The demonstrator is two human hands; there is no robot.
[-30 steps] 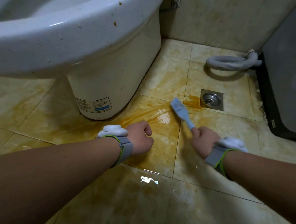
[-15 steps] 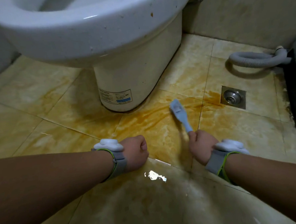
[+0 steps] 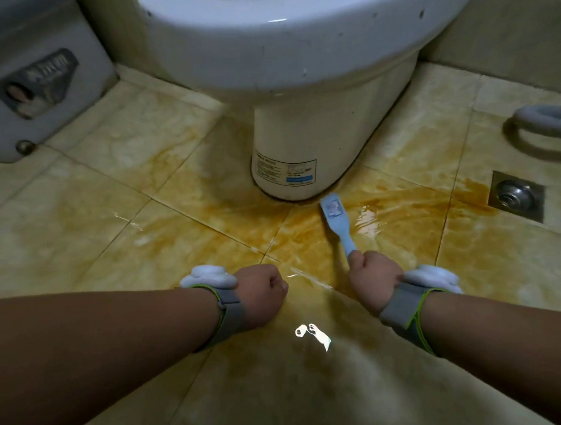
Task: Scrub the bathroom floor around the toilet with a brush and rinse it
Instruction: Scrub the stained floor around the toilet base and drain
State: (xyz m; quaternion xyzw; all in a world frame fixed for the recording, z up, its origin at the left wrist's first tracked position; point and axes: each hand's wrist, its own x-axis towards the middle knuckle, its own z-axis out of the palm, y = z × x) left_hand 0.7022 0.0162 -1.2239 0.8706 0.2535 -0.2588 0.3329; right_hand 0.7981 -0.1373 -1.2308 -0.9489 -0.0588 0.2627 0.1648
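A white toilet (image 3: 297, 58) stands at the top centre, its pedestal (image 3: 301, 146) resting on beige floor tiles (image 3: 127, 220) stained orange and wet. My right hand (image 3: 375, 277) grips the handle of a light-blue brush (image 3: 336, 220). The brush head lies on the wet tile just in front of the pedestal's right base. My left hand (image 3: 260, 293) is a closed fist holding nothing, hovering over the floor left of the right hand. Both wrists wear grey straps with white pads.
A square metal floor drain (image 3: 515, 196) sits at the right. A grey corrugated hose (image 3: 544, 123) curls on the floor beyond it. A grey box-like object (image 3: 28, 85) stands at the far left against the wall. A puddle glints beside the brush.
My view has swung left, so the toilet and drain slid right in the frame. The brush head has moved closer to the pedestal base. My left fist stays closed.
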